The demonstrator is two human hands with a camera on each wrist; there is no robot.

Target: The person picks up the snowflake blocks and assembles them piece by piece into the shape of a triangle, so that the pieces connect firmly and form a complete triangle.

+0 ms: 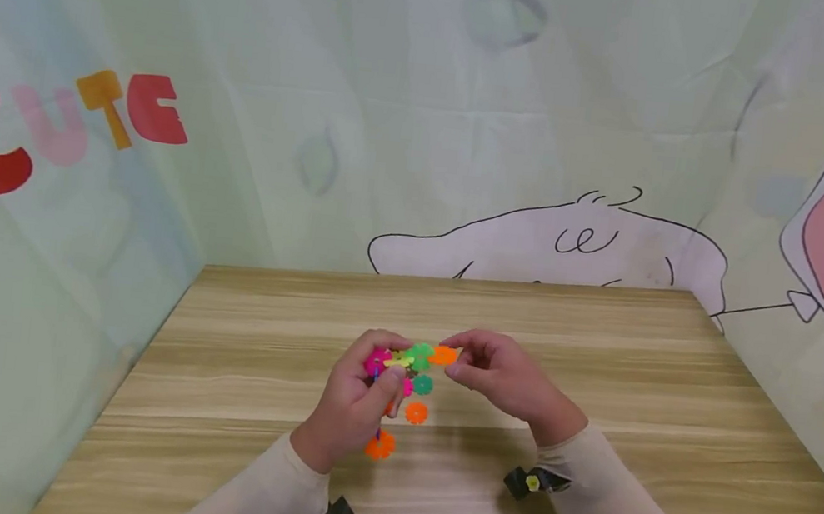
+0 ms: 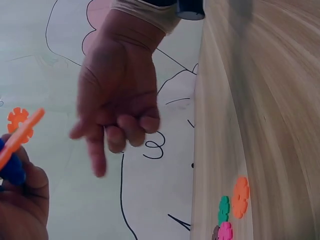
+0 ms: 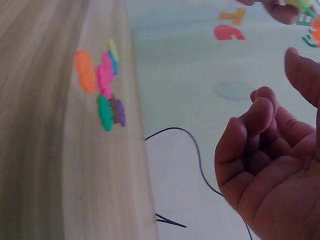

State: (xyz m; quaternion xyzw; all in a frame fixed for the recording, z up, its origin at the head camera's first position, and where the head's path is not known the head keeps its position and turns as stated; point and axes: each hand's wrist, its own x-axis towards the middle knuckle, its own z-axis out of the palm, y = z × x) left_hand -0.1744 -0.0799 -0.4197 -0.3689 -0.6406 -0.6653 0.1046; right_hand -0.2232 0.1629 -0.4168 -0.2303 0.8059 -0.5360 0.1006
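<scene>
My left hand (image 1: 359,398) grips a cluster of joined flower-shaped plastic discs, with thumb on the near side. Pink (image 1: 377,361), yellow and green discs (image 1: 420,355) show at its top, and an orange disc (image 1: 443,355) sticks out on the right. Lower down, another orange disc (image 1: 380,445) hangs beside a blue piece (image 2: 11,172), partly behind the left hand. My right hand (image 1: 497,375) is beside the cluster, its fingertips overlapping the right orange disc in the head view. In the left wrist view its index finger is extended, and nothing shows between finger and thumb.
Loose discs lie on the wooden table (image 1: 563,323) beyond the hands: orange (image 1: 416,412), green (image 1: 423,385), pink (image 3: 105,75), brown, purple (image 3: 121,113), yellow and blue. A printed cloth wall (image 1: 311,70) stands behind and at both sides. A small black device (image 1: 520,482) is on the right wrist.
</scene>
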